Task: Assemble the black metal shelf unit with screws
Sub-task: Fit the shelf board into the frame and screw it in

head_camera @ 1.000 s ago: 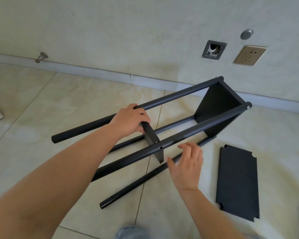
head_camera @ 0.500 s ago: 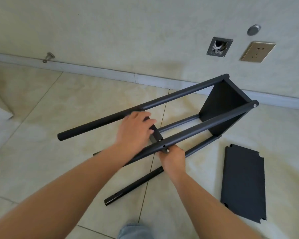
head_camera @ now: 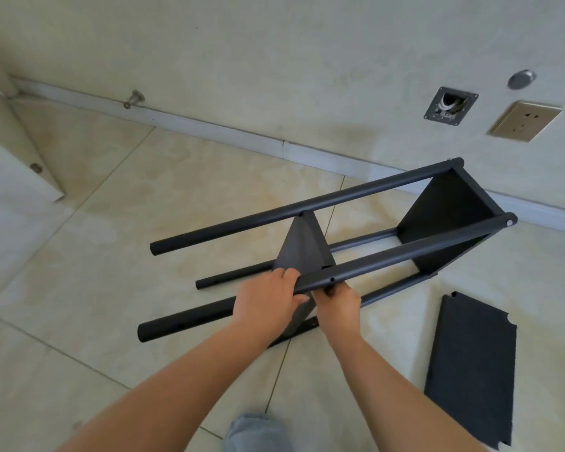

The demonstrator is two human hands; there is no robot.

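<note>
Black metal shelf unit (head_camera: 372, 243) lies on its side on the beige tiled floor (head_camera: 111, 223), near the wall's white skirting board (head_camera: 209, 125); a loose black rectangular shelf panel (head_camera: 470, 367) lies flat just right of it. Since a second ago the left hand (head_camera: 265, 303) has dropped from the far pole to curl round the near upper pole (head_camera: 405, 252), and the right hand (head_camera: 338, 303) now pinches beneath it at the tilted middle panel (head_camera: 302, 246). Poles run from near-left toward the far-right wall.

A bare room in a home: pale tiled floor (head_camera: 95, 243), white skirting board (head_camera: 209, 125), a wall socket (head_camera: 525, 121) on the far right.
</note>
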